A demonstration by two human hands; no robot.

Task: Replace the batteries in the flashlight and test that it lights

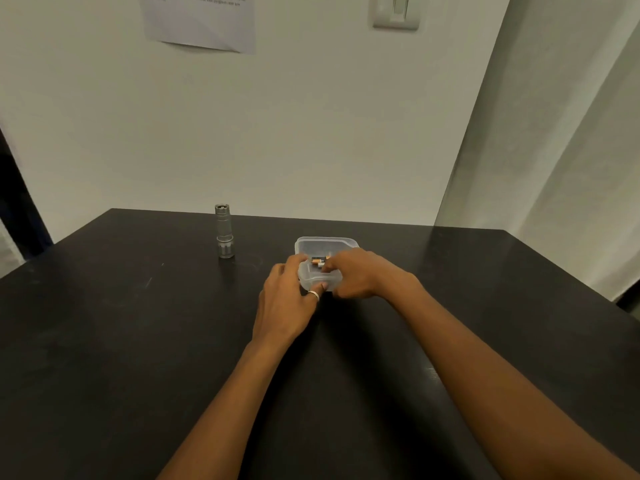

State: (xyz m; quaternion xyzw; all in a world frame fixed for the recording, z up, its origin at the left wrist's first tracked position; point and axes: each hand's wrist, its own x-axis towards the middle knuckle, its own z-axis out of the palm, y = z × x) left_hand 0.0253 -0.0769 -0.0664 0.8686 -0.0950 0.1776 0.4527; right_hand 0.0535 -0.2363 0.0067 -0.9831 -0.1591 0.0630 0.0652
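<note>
A silver flashlight (224, 232) stands upright on the black table (138, 341), left of centre and apart from both hands. A small clear plastic box (325, 245) sits in the middle of the table with copper-and-black batteries (318, 260) inside. My left hand (287, 299), a ring on one finger, grips the box's near left corner. My right hand (360, 273) reaches over the box's right side, its fingertips pinching a battery inside. The box's near wall is partly hidden by my fingers.
The table butts against a white wall (311, 133). A paper sheet (201, 22) and a wall switch plate (396, 12) hang above. A curtain (571, 168) falls along the right side, past the table's right edge.
</note>
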